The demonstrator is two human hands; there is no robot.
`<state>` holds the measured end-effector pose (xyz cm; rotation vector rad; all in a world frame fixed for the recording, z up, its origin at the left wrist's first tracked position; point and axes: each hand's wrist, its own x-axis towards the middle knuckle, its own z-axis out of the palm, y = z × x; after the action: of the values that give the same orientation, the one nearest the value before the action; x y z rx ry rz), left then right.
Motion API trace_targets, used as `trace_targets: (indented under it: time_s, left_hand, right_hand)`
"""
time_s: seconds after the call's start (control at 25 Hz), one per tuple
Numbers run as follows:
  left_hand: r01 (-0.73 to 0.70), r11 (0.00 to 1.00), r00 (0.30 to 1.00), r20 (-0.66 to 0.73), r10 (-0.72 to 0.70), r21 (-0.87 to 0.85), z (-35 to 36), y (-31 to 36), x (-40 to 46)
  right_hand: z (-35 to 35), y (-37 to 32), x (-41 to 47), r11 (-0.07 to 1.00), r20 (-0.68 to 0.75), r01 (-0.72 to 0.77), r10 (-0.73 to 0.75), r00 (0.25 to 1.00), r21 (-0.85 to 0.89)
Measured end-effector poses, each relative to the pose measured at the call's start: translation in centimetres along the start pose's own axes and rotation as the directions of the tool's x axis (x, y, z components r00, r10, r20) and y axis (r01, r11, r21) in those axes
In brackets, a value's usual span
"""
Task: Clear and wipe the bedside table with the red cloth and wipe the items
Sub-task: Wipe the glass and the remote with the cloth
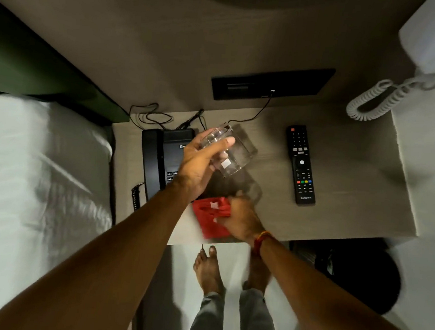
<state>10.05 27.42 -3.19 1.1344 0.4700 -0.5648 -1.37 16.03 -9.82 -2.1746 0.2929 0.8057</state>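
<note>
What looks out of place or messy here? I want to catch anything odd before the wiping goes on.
Only the thin black cables, lying in loose loops behind the black phone. The glass is tilted, but the left hand holds it. No spill or damage shows.

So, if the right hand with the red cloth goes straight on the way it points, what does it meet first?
Probably the black telephone. The right hand, with the red cloth at its fingers, points left across the bedside table; motion blur and depth make this uncertain.
</note>
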Motion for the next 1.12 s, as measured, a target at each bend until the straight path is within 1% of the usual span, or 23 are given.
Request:
trace_targets:
  time_s: [0.04,0.08,0.12,0.16,0.2,0.24,0.28,0.36,0.4,0.48,0.56,0.6,0.68,0.72,0.8,0.84,0.88,0.92,0.96,1.0,1.04,1.08,1.12]
  left_hand:
    - [0.025,0.998,0.999,0.026,-0.023,-0.056,0.2,0.2,-0.3]
    - [0.056,0.995,0.998,0.039,-0.053,-0.086,0.6,0.4,-0.7]
    - [0.087,0.991,0.996,0.045,-0.083,-0.098,0.9,0.5,-0.9]
    - [0.115,0.988,0.993,0.050,-0.111,-0.103,1.3,0.6,-1.1]
    - [0.136,0.984,0.990,0.061,-0.130,-0.111,1.5,0.7,-1.2]
    - [0.149,0.980,0.987,0.080,-0.140,-0.129,1.5,0.7,-1.2]
    - [0.153,0.978,0.985,0.103,-0.139,-0.140,1.7,0.6,-1.2]
    - [0.161,0.978,0.980,0.138,-0.142,-0.136,2.1,0.3,-1.2]
    - [0.169,0.978,0.978,0.143,-0.151,-0.125,2.4,0.0,-1.2]
    - [0.165,0.982,0.977,0.151,-0.150,-0.090,2.9,-0.4,-1.1]
    - [0.147,0.985,0.978,0.162,-0.132,-0.090,3.4,-0.5,-1.1]
    - [0.145,0.984,0.979,0.157,-0.128,-0.099,3.4,-0.6,-1.2]
    - [0.147,0.980,0.983,0.130,-0.130,-0.137,2.9,-0.8,-1.0]
    - [0.148,0.976,0.986,0.104,-0.133,-0.158,2.6,-1.0,-0.8]
    - [0.165,0.972,0.984,0.097,-0.150,-0.169,2.4,-0.9,-0.5]
    - [0.184,0.974,0.981,0.094,-0.173,-0.135,2.5,-0.9,-0.4]
    - [0.203,0.975,0.977,0.086,-0.195,-0.089,2.6,-0.9,-0.3]
    - [0.209,0.976,0.976,0.067,-0.205,-0.055,2.7,-1.1,-0.1]
    - [0.201,0.978,0.978,0.073,-0.198,-0.048,2.9,-1.2,-0.1]
    - [0.195,0.980,0.979,0.070,-0.191,-0.045,2.9,-1.5,0.0]
    - [0.198,0.979,0.978,0.068,-0.195,-0.046,3.0,-1.8,0.0]
    - [0.203,0.978,0.978,0.066,-0.200,-0.045,3.3,-2.0,-0.2]
    - [0.208,0.978,0.976,0.075,-0.205,-0.034,3.5,-2.3,-0.3]
  right_hand:
    - [-1.3,0.5,-0.5,0.990,-0.046,-0.014,0.020,0.999,0.143]
    - [-2.7,1.5,-0.8,0.951,-0.101,-0.035,0.069,0.992,0.306]
    - [-4.4,2.1,-1.0,0.890,-0.184,-0.038,0.135,0.974,0.455]
    - [-6.4,2.1,-1.1,0.830,-0.302,0.001,0.201,0.932,0.558]
    - [-8.8,1.7,-1.2,0.792,-0.413,0.061,0.249,0.876,0.607]
    - [-11.1,1.1,-1.2,0.777,-0.493,0.121,0.262,0.829,0.617]
    - [-13.1,0.1,-1.4,0.772,-0.540,0.181,0.237,0.808,0.610]
    - [-15.4,-2.4,-1.7,0.767,-0.581,0.303,0.111,0.806,0.566]
    - [-15.3,-3.3,-1.8,0.780,-0.563,0.330,0.034,0.826,0.531]
    - [-13.9,-4.9,-2.4,0.840,-0.457,0.378,-0.180,0.871,0.389]
    - [-12.5,-4.8,-3.3,0.873,-0.362,0.454,-0.371,0.855,0.180]
    - [-12.1,-4.4,-3.7,0.868,-0.332,0.483,-0.426,0.841,0.111]
    - [-11.9,-3.1,-4.6,0.862,-0.280,0.507,-0.491,0.825,-0.018]
    - [-11.5,-2.5,-5.3,0.846,-0.252,0.521,-0.531,0.809,-0.111]
    - [-10.5,-0.8,-6.8,0.781,-0.179,0.546,-0.609,0.772,-0.302]
    - [-10.2,0.1,-7.5,0.772,-0.156,0.547,-0.614,0.774,-0.323]
    - [-10.0,0.9,-8.3,0.802,-0.175,0.531,-0.585,0.792,-0.275]
    - [-10.2,1.2,-8.8,0.865,-0.255,0.482,-0.501,0.827,-0.138]
    - [-10.6,1.0,-8.8,0.909,-0.379,0.413,-0.364,0.851,0.055]
    - [-11.2,0.4,-8.4,0.907,-0.492,0.354,-0.206,0.846,0.229]
    - [-12.0,-0.5,-7.5,0.895,-0.564,0.306,-0.077,0.822,0.323]
    - [-12.7,-1.5,-6.5,0.897,-0.591,0.279,-0.024,0.806,0.344]
    - [-13.0,-2.6,-5.8,0.913,-0.588,0.279,-0.055,0.807,0.297]
